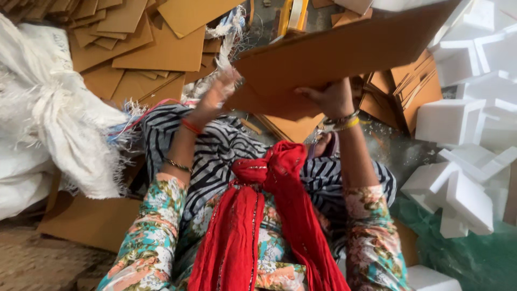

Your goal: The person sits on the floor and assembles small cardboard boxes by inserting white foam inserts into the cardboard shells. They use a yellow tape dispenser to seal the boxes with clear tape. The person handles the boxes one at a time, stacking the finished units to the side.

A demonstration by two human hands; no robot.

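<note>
Head view looks down on a large brown cardboard sheet [344,54] held up at an angle. Left hand [221,89] grips its lower left corner; right hand [331,97] presses flat under its lower edge, fingers spread. Beyond the sheet's left end lies a heap of flat cardboard pieces [145,48]. White foam blocks [463,129] pile up right of the sheet. Left of it bulges a white woven sack [48,118]. Below the sheet hangs a knotted red scarf [264,205].
</note>
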